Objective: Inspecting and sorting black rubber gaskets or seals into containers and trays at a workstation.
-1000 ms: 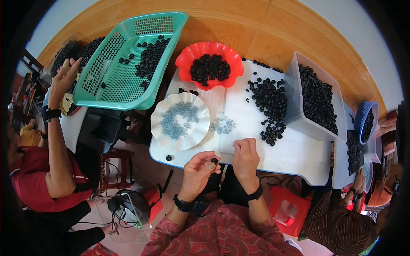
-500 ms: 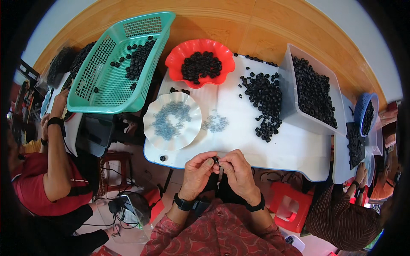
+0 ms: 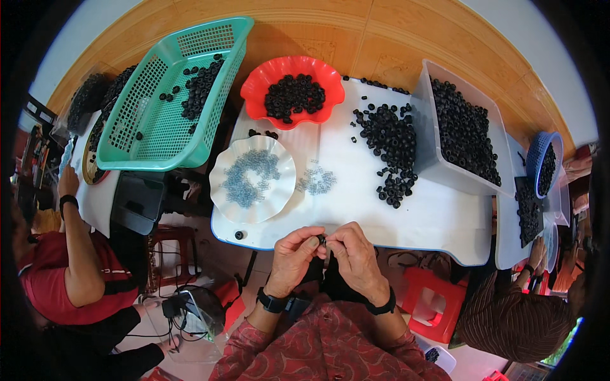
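Observation:
Close together at the table's near edge, my left hand (image 3: 292, 261) and my right hand (image 3: 357, 261) meet over a small black round plastic part (image 3: 322, 240). The left thumb and fingers pinch it. My right thumb and forefinger are pressed together right against it; whatever they hold is too small to make out. Beyond my hands, a white scalloped plate (image 3: 284, 190) bears many small clear pieces, with more clear pieces (image 3: 317, 180) lying beside it. One loose black part (image 3: 239, 235) sits near the table's front left corner.
On the white table (image 3: 356, 219) stand a red scalloped bowl (image 3: 254, 106) of black parts, a heap of black parts (image 3: 389, 143) and a clear bin (image 3: 427, 159) full of them. A green basket (image 3: 190, 155) is at left. People work on both sides; a red stool (image 3: 422, 298) is at right.
The view has shifted slightly, so the table's things sit a little further left. My hands keep their pinch on the black part. The person at left has moved an arm.

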The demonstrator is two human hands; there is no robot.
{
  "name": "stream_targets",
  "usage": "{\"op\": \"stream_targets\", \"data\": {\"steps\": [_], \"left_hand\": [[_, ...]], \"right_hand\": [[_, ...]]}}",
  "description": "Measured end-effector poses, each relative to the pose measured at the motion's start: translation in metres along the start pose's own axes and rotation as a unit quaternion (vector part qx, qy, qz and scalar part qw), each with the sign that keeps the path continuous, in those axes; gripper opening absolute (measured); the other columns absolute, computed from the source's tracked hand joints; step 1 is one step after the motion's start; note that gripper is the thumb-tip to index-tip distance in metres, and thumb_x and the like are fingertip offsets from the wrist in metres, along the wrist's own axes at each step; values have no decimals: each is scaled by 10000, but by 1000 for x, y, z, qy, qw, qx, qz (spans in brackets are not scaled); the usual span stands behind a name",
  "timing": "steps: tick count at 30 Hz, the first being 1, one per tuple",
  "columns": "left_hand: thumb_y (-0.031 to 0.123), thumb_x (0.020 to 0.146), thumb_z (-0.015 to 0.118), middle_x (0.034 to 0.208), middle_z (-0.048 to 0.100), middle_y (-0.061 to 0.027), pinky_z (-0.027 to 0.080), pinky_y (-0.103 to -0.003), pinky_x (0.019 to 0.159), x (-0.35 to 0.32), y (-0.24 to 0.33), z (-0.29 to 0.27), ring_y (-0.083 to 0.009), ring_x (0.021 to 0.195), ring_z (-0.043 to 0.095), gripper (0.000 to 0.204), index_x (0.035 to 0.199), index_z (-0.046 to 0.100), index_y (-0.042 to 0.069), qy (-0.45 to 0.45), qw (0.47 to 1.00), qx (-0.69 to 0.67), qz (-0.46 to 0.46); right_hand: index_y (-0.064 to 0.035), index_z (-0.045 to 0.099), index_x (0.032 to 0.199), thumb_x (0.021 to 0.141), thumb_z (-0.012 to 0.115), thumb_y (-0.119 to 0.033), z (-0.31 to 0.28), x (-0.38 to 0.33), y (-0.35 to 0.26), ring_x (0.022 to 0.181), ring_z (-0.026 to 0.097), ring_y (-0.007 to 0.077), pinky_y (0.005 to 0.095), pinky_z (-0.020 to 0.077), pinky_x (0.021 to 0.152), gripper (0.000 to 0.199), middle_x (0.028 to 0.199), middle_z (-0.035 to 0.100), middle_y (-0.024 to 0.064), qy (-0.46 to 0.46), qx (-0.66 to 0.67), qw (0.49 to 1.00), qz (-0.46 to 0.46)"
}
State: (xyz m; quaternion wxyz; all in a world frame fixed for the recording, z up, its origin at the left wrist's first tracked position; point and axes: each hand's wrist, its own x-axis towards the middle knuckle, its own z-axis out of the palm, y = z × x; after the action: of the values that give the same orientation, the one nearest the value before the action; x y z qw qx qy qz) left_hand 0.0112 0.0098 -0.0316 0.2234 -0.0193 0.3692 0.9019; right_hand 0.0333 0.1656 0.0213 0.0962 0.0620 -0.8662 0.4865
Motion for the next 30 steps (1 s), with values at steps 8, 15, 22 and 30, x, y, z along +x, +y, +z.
{"op": "stream_targets", "data": {"steps": [8, 15, 22, 30], "left_hand": [[-1, 934, 559, 927, 641, -72, 531, -258, 737, 0, 3, 5, -129, 804, 621, 219, 1141, 618, -37, -13, 997, 81, 13], [29, 949, 544, 935, 640, -72, 537, -275, 736, 0, -1, 3, -133, 805, 623, 234, 1168, 599, -34, -14, 999, 46, -24], [80, 948, 564, 946, 647, -89, 534, -277, 720, 2, -9, 2, -144, 795, 621, 250, 1172, 597, -25, -28, 991, -106, -81], [72, 958, 542, 929, 653, -94, 554, -295, 735, 4, -10, 3, -150, 800, 637, 247, 1182, 592, -20, -43, 990, -108, -83]], "right_hand": [[-27, 539, 923, 872, 615, -55, -3, -1, 5, 713, 614, 312, 385, 498, 601, 95, 873, 541, 122, -17, -12, 1000, -4], [-11, 556, 898, 882, 641, -60, 3, -4, 6, 669, 582, 152, 271, 462, 589, 100, 791, 565, 73, 39, 62, 996, 46], [-4, 559, 910, 935, 597, -116, 5, -13, 13, 615, 559, 83, 229, 453, 547, 121, 736, 600, 43, 47, 154, 978, 132], [-8, 554, 929, 895, 619, -23, 1, -12, 6, 674, 620, 73, 200, 485, 570, 75, 793, 649, 58, 54, 215, 966, 136]]}}
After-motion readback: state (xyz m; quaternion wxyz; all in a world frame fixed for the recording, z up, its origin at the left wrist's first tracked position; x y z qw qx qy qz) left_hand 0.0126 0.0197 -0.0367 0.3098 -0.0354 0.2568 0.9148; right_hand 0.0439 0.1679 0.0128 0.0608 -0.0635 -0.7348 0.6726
